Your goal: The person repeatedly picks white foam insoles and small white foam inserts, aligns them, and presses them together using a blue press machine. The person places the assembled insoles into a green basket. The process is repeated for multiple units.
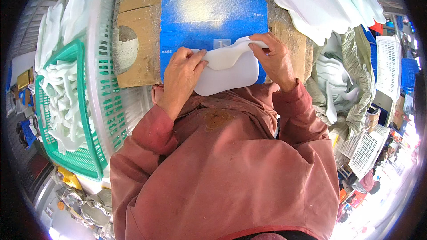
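A soft, white, rounded foam-like sheet (235,75) lies over the near edge of the blue board and hangs toward my lap. Along its far edge runs a wavy white strip (221,60); whether it is a folded edge or a separate piece, I cannot tell. My left hand (181,72) pinches the strip's left end between thumb and fingers. At the other end, my right hand (276,59) grips the strip, which rises slightly off the sheet there.
Beneath the work lies a blue board (213,22) on worn brown cardboard (141,13). To the left, a green basket (84,106) holds white strips beside a white crate (100,31). White sheets (322,0) are stacked at the far right, above an open sack (364,73) of white scraps.
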A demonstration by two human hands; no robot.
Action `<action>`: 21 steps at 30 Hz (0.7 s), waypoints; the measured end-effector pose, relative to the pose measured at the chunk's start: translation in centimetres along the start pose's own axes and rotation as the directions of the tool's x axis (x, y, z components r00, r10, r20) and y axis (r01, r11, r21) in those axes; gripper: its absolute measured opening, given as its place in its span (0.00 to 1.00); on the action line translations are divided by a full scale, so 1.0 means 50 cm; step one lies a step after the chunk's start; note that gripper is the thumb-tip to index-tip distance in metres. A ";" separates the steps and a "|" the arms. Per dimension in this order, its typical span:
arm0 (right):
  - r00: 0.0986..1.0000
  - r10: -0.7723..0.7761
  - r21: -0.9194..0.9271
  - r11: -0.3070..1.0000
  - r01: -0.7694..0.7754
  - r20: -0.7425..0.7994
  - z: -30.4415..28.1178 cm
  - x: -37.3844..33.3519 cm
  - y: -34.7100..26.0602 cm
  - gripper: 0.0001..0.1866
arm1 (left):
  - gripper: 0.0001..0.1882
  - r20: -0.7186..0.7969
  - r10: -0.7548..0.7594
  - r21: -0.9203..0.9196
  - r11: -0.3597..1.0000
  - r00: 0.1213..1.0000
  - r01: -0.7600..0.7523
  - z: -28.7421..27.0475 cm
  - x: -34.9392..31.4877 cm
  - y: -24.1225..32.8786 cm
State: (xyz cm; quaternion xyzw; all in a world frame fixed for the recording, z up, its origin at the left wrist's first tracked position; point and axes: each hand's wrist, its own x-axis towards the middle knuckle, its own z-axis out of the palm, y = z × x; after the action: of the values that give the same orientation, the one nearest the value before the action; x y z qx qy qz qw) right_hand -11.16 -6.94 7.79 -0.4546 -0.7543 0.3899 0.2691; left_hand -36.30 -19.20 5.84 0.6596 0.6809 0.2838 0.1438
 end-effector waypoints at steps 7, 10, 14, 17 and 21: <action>0.997 -0.052 -0.184 0.981 0.060 0.050 0.012 0.019 0.007 0.10 | 0.15 -0.043 0.009 0.023 1.000 0.999 -0.008 0.008 -0.002 0.001; 0.993 -0.108 -0.232 0.966 0.114 0.037 0.022 0.024 0.011 0.09 | 0.15 -0.034 0.003 0.033 0.999 0.999 -0.002 0.008 -0.001 0.002; 0.993 -0.106 -0.279 0.953 0.118 0.056 0.028 0.025 0.015 0.09 | 0.14 -0.033 0.002 0.038 0.999 0.999 -0.001 0.008 0.001 0.003; 0.992 -0.103 -0.287 0.951 0.118 0.066 0.033 0.027 0.019 0.09 | 0.14 -0.032 -0.001 0.037 0.999 0.999 0.002 0.008 0.002 0.004; 0.984 -0.161 -0.362 0.915 0.177 0.074 0.041 0.029 0.023 0.10 | 0.14 -0.033 -0.005 0.038 0.999 0.999 0.006 0.012 0.001 0.005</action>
State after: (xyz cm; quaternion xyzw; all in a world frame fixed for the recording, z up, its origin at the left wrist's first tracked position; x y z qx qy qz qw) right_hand -12.79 -6.04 5.78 -0.4216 -0.8558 0.2269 0.1960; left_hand -35.75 -19.05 5.53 0.6555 0.6903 0.2814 0.1209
